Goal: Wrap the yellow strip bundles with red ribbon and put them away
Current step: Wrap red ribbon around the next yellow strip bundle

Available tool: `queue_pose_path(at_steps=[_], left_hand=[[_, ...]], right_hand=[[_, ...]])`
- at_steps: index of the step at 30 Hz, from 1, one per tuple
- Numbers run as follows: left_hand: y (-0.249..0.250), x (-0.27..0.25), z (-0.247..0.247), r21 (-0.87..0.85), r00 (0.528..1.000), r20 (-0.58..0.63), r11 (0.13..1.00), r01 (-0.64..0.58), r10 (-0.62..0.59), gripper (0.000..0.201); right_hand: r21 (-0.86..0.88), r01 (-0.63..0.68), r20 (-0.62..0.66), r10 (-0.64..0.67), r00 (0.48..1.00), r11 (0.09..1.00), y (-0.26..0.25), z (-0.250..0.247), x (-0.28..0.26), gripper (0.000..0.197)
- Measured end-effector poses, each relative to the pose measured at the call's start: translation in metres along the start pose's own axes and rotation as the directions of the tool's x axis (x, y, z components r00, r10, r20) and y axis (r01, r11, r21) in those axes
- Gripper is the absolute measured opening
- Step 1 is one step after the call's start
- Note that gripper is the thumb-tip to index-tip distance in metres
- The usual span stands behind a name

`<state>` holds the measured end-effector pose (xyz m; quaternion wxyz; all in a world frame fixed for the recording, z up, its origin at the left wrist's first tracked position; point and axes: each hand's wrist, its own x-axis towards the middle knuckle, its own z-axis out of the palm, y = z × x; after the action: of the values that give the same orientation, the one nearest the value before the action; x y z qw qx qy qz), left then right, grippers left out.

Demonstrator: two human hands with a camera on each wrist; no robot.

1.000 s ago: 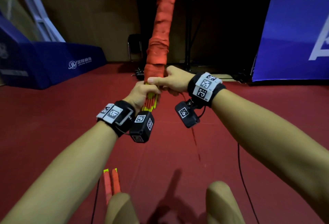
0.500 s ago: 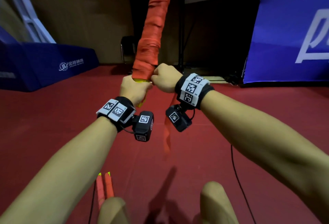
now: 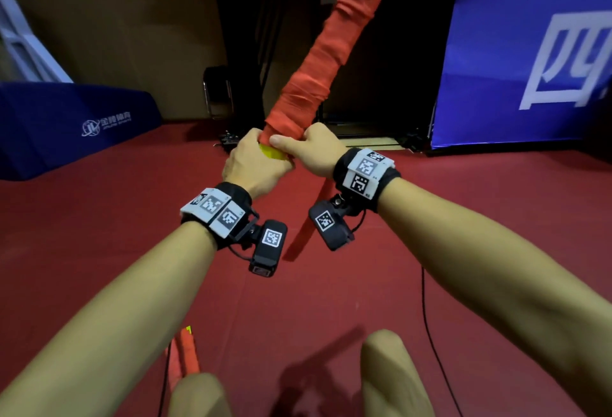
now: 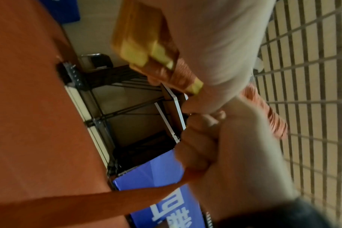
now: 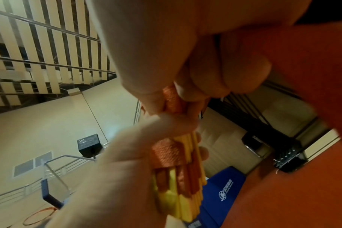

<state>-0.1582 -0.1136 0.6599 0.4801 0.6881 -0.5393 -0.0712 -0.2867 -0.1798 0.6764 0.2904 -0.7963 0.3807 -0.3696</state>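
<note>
A long yellow strip bundle [image 3: 326, 52], wound in red ribbon, rises from my hands and leans up to the right. Its bare yellow end [image 3: 271, 152] shows between my hands and, blurred, in the left wrist view [image 4: 144, 50]. My left hand [image 3: 255, 166] grips that lower end. My right hand [image 3: 309, 148] is curled round the lowest turn of the wrap, thumb pressing the ribbon to the bundle. A loose ribbon tail [image 3: 306, 224] hangs under my right wrist. The right wrist view shows yellow strips [image 5: 184, 192] and ribbon [image 5: 166, 151] in my left hand [image 5: 117, 177].
Two wrapped red bundles [image 3: 187, 353] lie on the red floor mat [image 3: 99, 234] by my left knee [image 3: 198, 396]. A black cable [image 3: 427, 317] runs along the floor on the right. A blue banner [image 3: 530, 52] and blue padding [image 3: 66, 122] stand behind.
The bundle has tilted from nearly upright to leaning right. My hands have drawn close together at its lower end, covering most of the yellow. The ribbon tail now hangs below my right wrist.
</note>
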Motion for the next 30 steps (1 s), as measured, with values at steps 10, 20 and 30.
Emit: queue_pose_path(at_steps=[10, 20, 30], left_hand=[[0.008, 0.001, 0.035, -0.439, 0.924, 0.369, 0.895, 0.073, 0.105, 0.047], [0.045, -0.009, 0.089, -0.451, 0.956, 0.243, 0.892, -0.037, 0.162, 0.027], [0.034, -0.014, 0.096, -0.350, 0.979, 0.189, 0.937, -0.010, 0.081, 0.012]], right_hand=[[-0.021, 0.116, 0.116, -0.113, 0.987, 0.993, 0.034, -0.037, -0.023, 0.024], [-0.202, 0.056, 0.068, -0.043, 0.997, 0.978, 0.041, -0.094, -0.045, 0.030], [-0.063, -0.157, 0.019, 0.158, 0.987, 0.986, 0.032, -0.086, -0.063, 0.034]])
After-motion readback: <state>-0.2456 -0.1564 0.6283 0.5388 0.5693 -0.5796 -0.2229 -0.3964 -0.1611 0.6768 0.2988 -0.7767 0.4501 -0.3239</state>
